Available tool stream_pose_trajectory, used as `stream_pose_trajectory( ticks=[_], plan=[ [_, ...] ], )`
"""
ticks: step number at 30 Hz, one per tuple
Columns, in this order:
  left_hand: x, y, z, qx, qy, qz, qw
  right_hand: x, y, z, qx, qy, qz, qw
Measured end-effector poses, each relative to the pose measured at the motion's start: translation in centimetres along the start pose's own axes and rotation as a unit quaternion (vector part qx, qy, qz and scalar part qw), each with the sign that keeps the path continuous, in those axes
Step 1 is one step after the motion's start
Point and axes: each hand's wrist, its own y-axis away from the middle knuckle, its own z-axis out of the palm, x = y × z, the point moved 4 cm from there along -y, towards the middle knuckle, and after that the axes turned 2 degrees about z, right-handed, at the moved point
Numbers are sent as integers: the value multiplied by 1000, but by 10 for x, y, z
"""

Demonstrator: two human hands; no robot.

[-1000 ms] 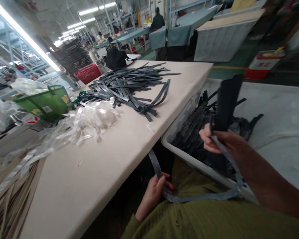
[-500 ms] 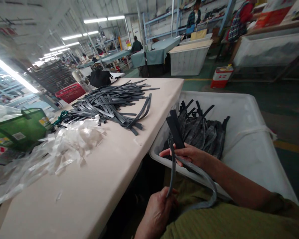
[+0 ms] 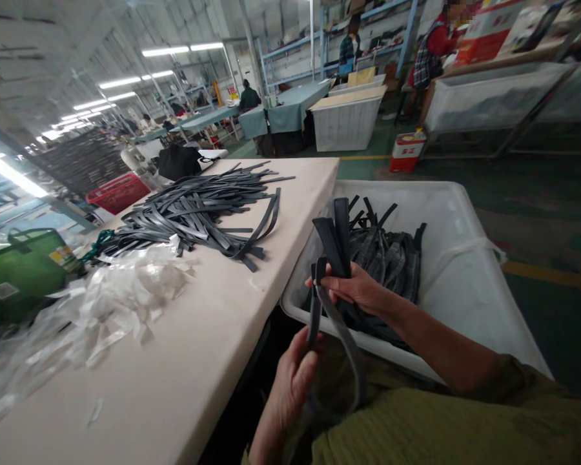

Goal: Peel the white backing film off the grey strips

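Observation:
My right hand is closed around dark grey strips whose flat ends stick up above the fingers. One more strip rises from that hand's fingertips and loops down in front of my body. My left hand, lower and nearer to me, pinches a length of the looped strip between thumb and fingers. Both hands are over the near edge of a white plastic bin. Inside the bin, beyond my right hand, lies a heap of dark strips.
A pale table on the left carries a pile of grey strips, crumpled translucent film and a green bag. A red crate stands behind. On the floor is a red-and-white can. Several people work farther off.
The looped strip's end has come up into my right fingertips, beside the other strips. My left hand has shifted its grip and its thumb now shows. The view has turned slightly right.

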Motion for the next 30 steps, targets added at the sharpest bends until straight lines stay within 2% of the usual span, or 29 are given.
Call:
stream_pose_trajectory(
  ticks=[3,6,8,12,15,19,23,26,28,30],
  plan=[
    [25,-27,0,22,63,7,998,-7,4,9,4,50,-21,999],
    [30,-44,8,36,65,-10,997,-12,12,13,4,66,-30,997],
    [20,-45,15,47,64,-17,997,-15,18,10,16,83,-22,996],
    [-20,-28,27,31,22,-22,999,-23,29,-6,46,115,-10,992],
    [-44,-15,30,17,-44,-29,998,-31,35,-24,106,108,-33,988],
    [-43,-11,27,15,-70,-25,997,-47,40,-51,190,108,-77,973],
    [-42,-8,18,60,13,-34,998,-80,40,-92,313,123,-177,925],
    [-65,5,6,123,41,-63,990,-104,34,-129,394,175,-248,868],
    [-86,15,-2,147,50,-81,985,-108,24,-153,444,231,-248,830],
    [-107,25,-9,161,67,-102,979,-101,9,-173,470,279,-211,810]
  ],
)
